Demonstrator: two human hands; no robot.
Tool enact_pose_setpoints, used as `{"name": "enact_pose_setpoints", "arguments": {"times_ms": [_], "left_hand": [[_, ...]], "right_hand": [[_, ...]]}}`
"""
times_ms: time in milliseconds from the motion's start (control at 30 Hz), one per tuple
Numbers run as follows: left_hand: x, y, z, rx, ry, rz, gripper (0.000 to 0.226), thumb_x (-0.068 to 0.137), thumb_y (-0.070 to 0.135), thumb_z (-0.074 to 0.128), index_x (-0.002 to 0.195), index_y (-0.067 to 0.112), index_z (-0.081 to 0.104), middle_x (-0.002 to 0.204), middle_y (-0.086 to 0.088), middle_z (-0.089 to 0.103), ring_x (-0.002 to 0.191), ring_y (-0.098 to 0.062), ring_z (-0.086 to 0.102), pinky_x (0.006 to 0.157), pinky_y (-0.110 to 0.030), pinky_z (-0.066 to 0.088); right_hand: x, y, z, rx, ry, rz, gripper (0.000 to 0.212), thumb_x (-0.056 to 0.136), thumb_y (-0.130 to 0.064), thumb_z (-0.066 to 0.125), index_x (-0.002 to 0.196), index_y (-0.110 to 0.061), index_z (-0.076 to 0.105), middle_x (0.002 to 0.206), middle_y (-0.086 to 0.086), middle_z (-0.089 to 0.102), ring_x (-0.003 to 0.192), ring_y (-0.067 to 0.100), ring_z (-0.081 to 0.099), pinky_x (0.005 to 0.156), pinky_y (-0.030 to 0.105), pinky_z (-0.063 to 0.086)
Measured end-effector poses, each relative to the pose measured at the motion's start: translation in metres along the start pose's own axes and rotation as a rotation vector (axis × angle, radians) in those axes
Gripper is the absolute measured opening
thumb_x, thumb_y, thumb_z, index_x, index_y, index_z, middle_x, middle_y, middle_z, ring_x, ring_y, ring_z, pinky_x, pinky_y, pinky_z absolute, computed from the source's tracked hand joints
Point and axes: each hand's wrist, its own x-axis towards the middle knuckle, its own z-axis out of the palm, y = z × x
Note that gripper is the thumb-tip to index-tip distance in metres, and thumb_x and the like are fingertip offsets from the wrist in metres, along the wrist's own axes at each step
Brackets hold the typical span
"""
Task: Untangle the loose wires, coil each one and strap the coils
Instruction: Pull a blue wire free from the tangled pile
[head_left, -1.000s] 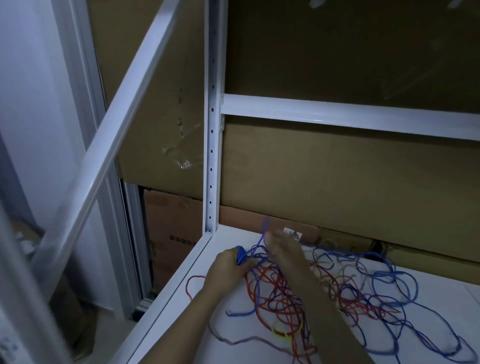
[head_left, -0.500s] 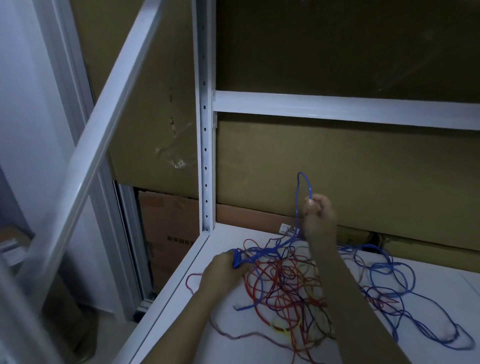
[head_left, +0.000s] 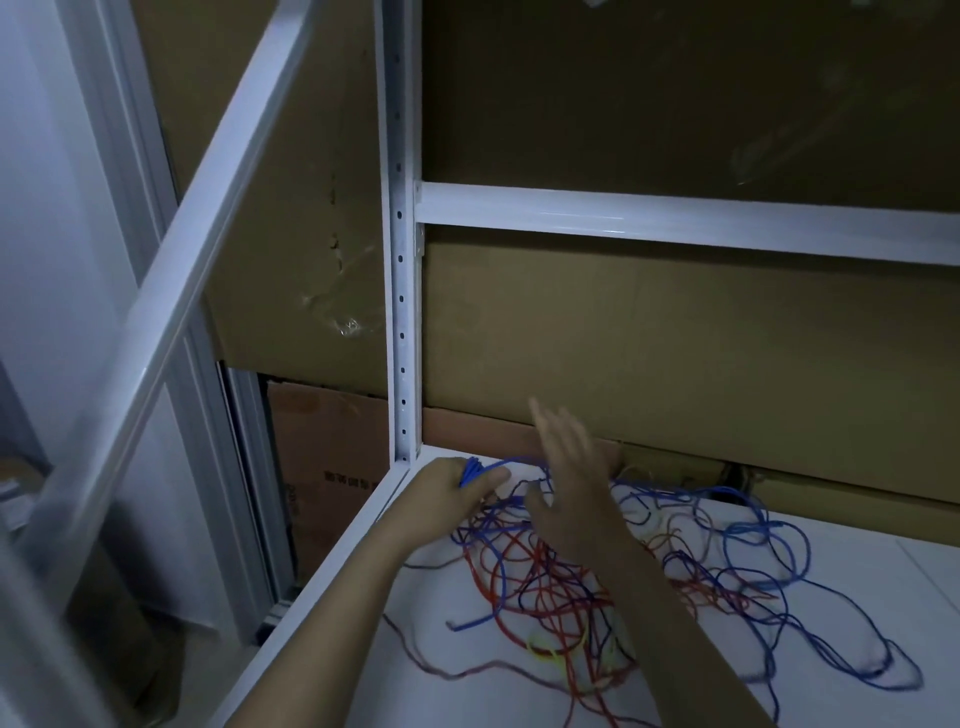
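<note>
The shelf (head_left: 857, 597) in front of me is a flat white board set in a white metal rack, its perforated upright (head_left: 400, 312) standing at the back left corner. Spread across it lies a tangle of loose wires: blue wire (head_left: 769, 535) looping out toward the right, red wire (head_left: 540, 587) piled thick in the middle, a short yellow piece (head_left: 545, 654) near the front, and a dull reddish strand (head_left: 431, 670) trailing along the left front.

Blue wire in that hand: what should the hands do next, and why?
Probably the right hand, open above the tangle, should pinch the blue wire beside the left hand and lay another loop, since the left hand grips a small blue coil while most blue wire lies loose.
</note>
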Motion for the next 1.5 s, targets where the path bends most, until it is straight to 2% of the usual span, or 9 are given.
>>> {"name": "enact_pose_setpoints", "arguments": {"times_ms": [100, 200, 300, 433, 600, 800, 1067, 1233, 1500], "left_hand": [[-0.013, 0.026, -0.012, -0.161, -0.093, 0.025, 0.050, 0.092, 0.055, 0.046, 0.062, 0.016, 0.055, 0.045, 0.008, 0.043, 0.043, -0.008, 0.038, 0.049, -0.019, 0.033], [-0.024, 0.041, -0.029, -0.452, -0.177, 0.040, 0.050, 0.087, 0.060, 0.044, 0.059, 0.019, 0.051, 0.044, 0.004, 0.031, 0.042, -0.013, 0.022, 0.047, -0.024, 0.024], [-0.029, 0.051, -0.038, -0.762, -0.270, 0.113, 0.049, 0.088, 0.056, 0.039, 0.064, 0.014, 0.049, 0.041, 0.005, 0.031, 0.037, -0.009, 0.023, 0.045, -0.019, 0.030], [-0.023, 0.063, -0.044, -1.064, -0.134, 0.225, 0.036, 0.097, 0.037, 0.034, 0.086, 0.008, 0.052, 0.055, 0.002, 0.045, 0.045, -0.009, 0.037, 0.054, -0.021, 0.038], [0.000, 0.058, -0.040, -0.336, 0.241, 0.158, 0.032, 0.104, 0.025, 0.034, 0.080, 0.012, 0.051, 0.062, 0.004, 0.051, 0.058, -0.008, 0.047, 0.064, -0.024, 0.037], [0.001, 0.020, -0.018, 0.468, 0.039, 0.094, 0.026, 0.102, 0.032, 0.039, 0.087, 0.011, 0.036, 0.068, -0.006, 0.043, 0.055, -0.015, 0.038, 0.053, -0.029, 0.031], [-0.019, 0.018, -0.007, 0.572, -0.028, 0.208, 0.053, 0.090, 0.062, 0.042, 0.066, 0.017, 0.030, 0.056, 0.002, 0.028, 0.048, -0.012, 0.029, 0.049, -0.029, 0.020], [-0.022, 0.032, -0.010, 0.013, -0.048, 0.177, 0.046, 0.096, 0.043, 0.050, 0.060, 0.014, 0.046, 0.047, 0.011, 0.037, 0.044, -0.007, 0.034, 0.050, -0.024, 0.028], [-0.015, 0.040, -0.023, -0.654, 0.110, 0.124, 0.049, 0.101, 0.037, 0.038, 0.059, 0.016, 0.052, 0.044, 0.003, 0.025, 0.043, -0.014, 0.017, 0.047, -0.025, 0.024]], "right_hand": [[0.010, -0.007, 0.005, 0.302, -0.207, 0.045, 0.046, 0.096, -0.014, 0.053, 0.135, -0.033, 0.042, 0.133, -0.007, 0.050, 0.125, -0.002, 0.039, 0.111, 0.040, 0.026], [0.017, -0.008, 0.004, 0.455, -0.156, 0.111, 0.033, 0.102, -0.028, 0.039, 0.090, -0.053, 0.056, 0.071, -0.015, 0.060, 0.069, -0.003, 0.056, 0.075, 0.028, 0.044], [0.024, -0.012, 0.006, 0.377, -0.163, 0.175, 0.029, 0.101, -0.047, 0.032, 0.100, -0.045, 0.061, 0.067, -0.021, 0.060, 0.062, -0.003, 0.055, 0.060, 0.017, 0.040], [0.016, -0.016, 0.027, 0.174, -0.392, 0.204, 0.031, 0.101, -0.043, 0.035, 0.085, -0.027, 0.056, 0.066, -0.011, 0.056, 0.067, 0.010, 0.056, 0.067, 0.028, 0.039], [-0.020, -0.016, 0.035, -0.063, -0.407, -0.055, 0.028, 0.102, -0.033, 0.036, 0.105, -0.013, 0.056, 0.086, 0.007, 0.064, 0.080, 0.023, 0.061, 0.066, 0.032, 0.041], [-0.028, -0.030, 0.017, 0.008, -0.005, -0.247, 0.015, 0.091, -0.017, 0.052, 0.079, -0.009, 0.058, 0.072, 0.001, 0.053, 0.070, 0.013, 0.045, 0.062, 0.020, 0.030], [-0.012, -0.009, 0.000, 0.001, 0.165, -0.097, 0.015, 0.077, 0.008, 0.050, 0.079, -0.007, 0.051, 0.075, 0.003, 0.049, 0.073, 0.015, 0.035, 0.061, 0.028, 0.032], [-0.001, -0.016, 0.009, 0.024, 0.239, -0.072, 0.007, 0.084, -0.001, 0.053, 0.087, -0.005, 0.058, 0.080, 0.005, 0.055, 0.077, 0.018, 0.041, 0.065, 0.028, 0.033], [-0.025, 0.011, 0.026, -0.057, 0.023, 0.030, 0.016, 0.093, -0.010, 0.058, 0.103, -0.005, 0.070, 0.097, 0.008, 0.069, 0.094, 0.027, 0.063, 0.093, 0.053, 0.043]]}}
